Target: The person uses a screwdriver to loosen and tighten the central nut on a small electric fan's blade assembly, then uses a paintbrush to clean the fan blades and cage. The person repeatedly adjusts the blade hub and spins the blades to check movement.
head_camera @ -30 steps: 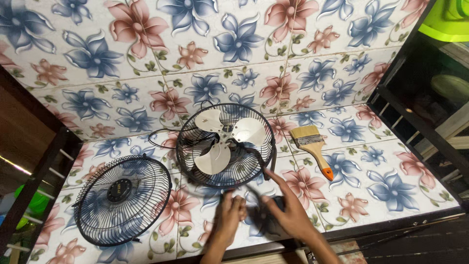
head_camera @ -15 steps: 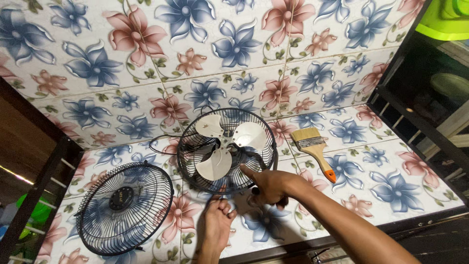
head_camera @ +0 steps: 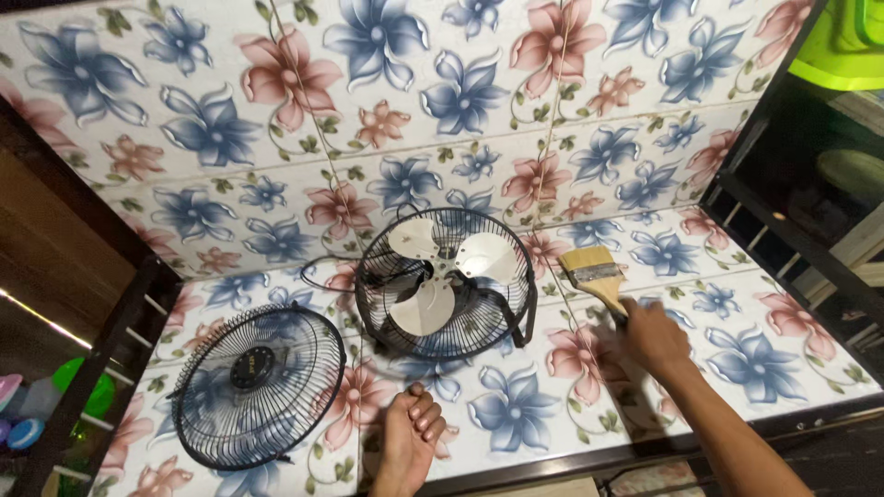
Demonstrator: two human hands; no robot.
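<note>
Grip, right hand (head_camera: 652,336): fingers curled over the handle of a paintbrush (head_camera: 597,277), which lies flat on the counter (head_camera: 737,368) with its pale bristles pointing away from the person; whether the fingers fully enclose the handle cannot be told. Grip, left hand (head_camera: 412,433): closed in a loose fist, holding nothing that shows, resting on the counter near its front edge, between the two fan parts. Fan (head_camera: 444,281): black wire cage, three pale metal blades exposed, front guard off; stands tilted on its black stand at the middle of the counter, just left of the paintbrush. Detached fan guard (head_camera: 258,387): round black wire grille with a dark centre disc, lying flat at the left of the counter, well apart from the right hand. Cord (head_camera: 318,267): thin, dark, looped behind the fan at its left. Surface: counter and the wall (head_camera: 276,110) behind it share one covering, white with large blue and pink flowers. Room: dark wooden frame with rails at left and right; green plastic item (head_camera: 843,46) at upper right; coloured plastic ware (head_camera: 55,396) at lower left.
</note>
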